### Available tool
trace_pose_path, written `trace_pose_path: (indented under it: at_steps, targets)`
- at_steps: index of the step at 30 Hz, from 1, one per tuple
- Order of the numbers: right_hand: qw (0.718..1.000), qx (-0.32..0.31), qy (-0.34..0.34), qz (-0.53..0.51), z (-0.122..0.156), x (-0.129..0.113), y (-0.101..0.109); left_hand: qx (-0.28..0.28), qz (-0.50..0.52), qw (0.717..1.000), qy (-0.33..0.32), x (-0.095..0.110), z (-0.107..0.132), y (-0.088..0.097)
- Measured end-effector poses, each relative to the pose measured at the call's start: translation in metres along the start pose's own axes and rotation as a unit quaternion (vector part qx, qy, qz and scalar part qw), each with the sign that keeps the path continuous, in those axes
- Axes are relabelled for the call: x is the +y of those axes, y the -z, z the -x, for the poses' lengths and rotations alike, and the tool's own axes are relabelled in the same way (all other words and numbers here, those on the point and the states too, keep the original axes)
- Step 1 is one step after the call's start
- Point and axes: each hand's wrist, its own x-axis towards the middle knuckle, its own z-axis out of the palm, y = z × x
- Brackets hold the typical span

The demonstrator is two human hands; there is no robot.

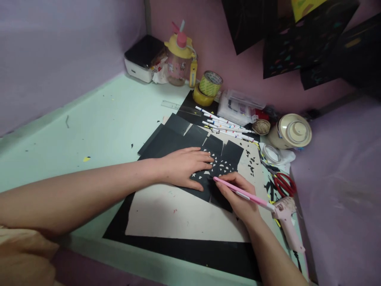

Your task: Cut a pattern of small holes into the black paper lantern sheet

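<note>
My left hand [184, 166] lies flat with fingers stretched out on a sheet of black paper [222, 167] that has many small shapes cut out of it. My right hand [238, 196] pinches a pink craft knife [238, 191], its tip touching the black paper just below my left fingers. The paper rests on a beige board [178, 214] over a larger black sheet [190, 250]. More black paper pieces [172, 137] lie fanned out behind my left hand.
White markers [226, 126] lie in a row at the back. A pink glue gun [285, 216] and red scissors [284, 183] sit to the right. Tape rolls [210, 84], a pink-capped bottle [178, 59], a round lidded tub [293, 131] and twine [261, 127] line the wall.
</note>
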Motion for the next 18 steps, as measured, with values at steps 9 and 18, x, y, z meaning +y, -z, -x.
trace_pose_path:
  at_steps: [9, 18]
  targets:
    - [0.999, -0.016, 0.029, -0.03, -0.0019, 0.005, 0.0028, 0.005, -0.003, 1.0, -0.003, 0.0001, 0.0003, 0.0]
    - [0.997, -0.036, 0.059, -0.017, -0.0025, -0.002, 0.0012, -0.007, -0.004, 1.0, 0.002, 0.0014, -0.0001, 0.0017]
